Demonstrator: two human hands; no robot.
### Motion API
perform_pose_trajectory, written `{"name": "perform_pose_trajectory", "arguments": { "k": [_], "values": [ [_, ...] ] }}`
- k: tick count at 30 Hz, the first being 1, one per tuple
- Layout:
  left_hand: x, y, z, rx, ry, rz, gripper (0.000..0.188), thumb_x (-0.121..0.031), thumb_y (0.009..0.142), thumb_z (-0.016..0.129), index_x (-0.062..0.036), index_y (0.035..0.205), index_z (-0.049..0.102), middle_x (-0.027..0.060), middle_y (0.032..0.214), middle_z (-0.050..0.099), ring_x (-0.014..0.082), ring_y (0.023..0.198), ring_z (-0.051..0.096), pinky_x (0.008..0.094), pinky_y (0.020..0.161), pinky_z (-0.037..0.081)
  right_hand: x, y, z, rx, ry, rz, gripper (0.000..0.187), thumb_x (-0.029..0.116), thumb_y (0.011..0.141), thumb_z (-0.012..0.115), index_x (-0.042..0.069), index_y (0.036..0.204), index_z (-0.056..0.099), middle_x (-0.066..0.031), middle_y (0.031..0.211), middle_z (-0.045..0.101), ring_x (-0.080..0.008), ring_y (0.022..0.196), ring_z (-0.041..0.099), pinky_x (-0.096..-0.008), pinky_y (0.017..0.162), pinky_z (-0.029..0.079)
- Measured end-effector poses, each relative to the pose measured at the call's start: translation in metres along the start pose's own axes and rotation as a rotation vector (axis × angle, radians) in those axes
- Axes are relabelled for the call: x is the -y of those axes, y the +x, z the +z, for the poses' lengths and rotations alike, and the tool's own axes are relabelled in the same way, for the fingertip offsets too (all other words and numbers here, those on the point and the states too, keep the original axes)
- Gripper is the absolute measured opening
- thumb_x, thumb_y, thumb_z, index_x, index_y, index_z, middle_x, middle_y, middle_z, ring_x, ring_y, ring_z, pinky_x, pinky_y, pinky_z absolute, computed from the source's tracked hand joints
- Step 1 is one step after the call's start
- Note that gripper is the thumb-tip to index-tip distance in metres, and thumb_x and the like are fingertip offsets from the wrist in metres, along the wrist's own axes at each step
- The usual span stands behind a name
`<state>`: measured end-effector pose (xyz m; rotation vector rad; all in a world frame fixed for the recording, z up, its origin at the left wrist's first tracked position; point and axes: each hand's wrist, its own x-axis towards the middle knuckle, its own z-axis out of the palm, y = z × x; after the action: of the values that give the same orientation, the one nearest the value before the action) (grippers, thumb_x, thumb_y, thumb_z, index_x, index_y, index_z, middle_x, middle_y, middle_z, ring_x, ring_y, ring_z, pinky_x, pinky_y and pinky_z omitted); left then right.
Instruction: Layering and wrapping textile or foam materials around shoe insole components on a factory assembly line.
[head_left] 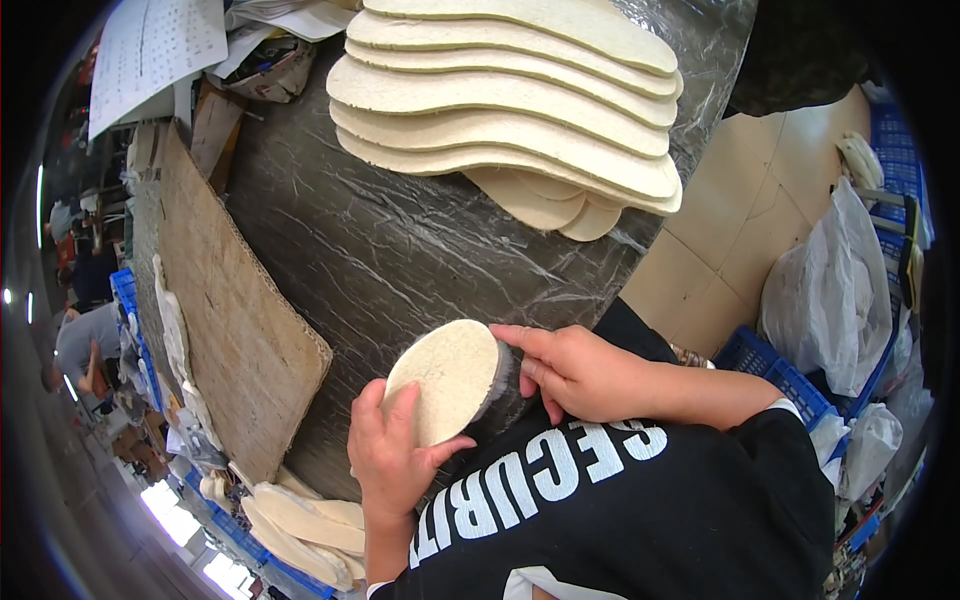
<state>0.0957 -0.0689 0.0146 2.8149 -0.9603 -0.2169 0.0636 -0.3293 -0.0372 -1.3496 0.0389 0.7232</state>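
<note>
My left hand is closed around a cream felt insole, with the thumb lying on its face. The insole is tilted toward me and looks short and oval from this angle; a grey, fuzzy edge shows along its right side. At that edge, my right hand grips the rim, index finger extended along the top and the other fingers curled below. Beyond my hands, a fanned stack of cream insoles lies on the dark, plastic-covered table. Several more insole ends poke out beneath its near side.
A worn brown board lies on the table's left side. Below it are more loose insoles. Papers cover the far left corner. Right of the table, a blue crate and a white plastic bag stand on the tiled floor.
</note>
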Motion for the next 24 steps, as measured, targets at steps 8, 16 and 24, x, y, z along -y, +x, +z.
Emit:
{"name": "perform_pose_trajectory", "arguments": {
  "k": [8,16,24],
  "values": [
    [-0.0036,0.0025,-0.0014,0.018,0.009,0.002,0.083,-0.061,0.054,0.080,-0.0043,0.112,0.062,0.0193,0.117,0.053,0.0370,0.096,0.059,0.0441,0.078,0.052,-0.0015,0.0002,-0.0014,0.022,0.015,0.000,0.050,0.002,0.096,0.038,-0.008,0.145,0.033,-0.0151,0.080,0.065,-0.0206,0.055,0.063,-0.0333,0.057,0.054],
    [-0.0072,0.0053,-0.0012,0.039,0.035,0.016,0.082,-0.060,0.054,0.079,-0.0035,0.112,0.062,0.0184,0.116,0.053,0.0362,0.095,0.057,0.0440,0.077,0.051,-0.0048,0.0007,-0.0019,0.055,0.007,0.020,0.051,0.005,0.100,0.036,0.002,0.151,0.028,-0.0093,0.083,0.063,-0.0144,0.056,0.062,-0.0285,0.059,0.053],
    [-0.0100,0.0075,-0.0027,0.056,0.064,0.018,0.081,-0.057,0.056,0.080,-0.0030,0.113,0.061,0.0176,0.116,0.053,0.0364,0.093,0.056,0.0448,0.075,0.050,-0.0020,0.0006,-0.0003,0.029,0.009,-0.018,0.052,0.002,0.096,0.039,-0.009,0.145,0.031,-0.0152,0.081,0.066,-0.0210,0.056,0.063,-0.0336,0.059,0.054]
  ]
}}
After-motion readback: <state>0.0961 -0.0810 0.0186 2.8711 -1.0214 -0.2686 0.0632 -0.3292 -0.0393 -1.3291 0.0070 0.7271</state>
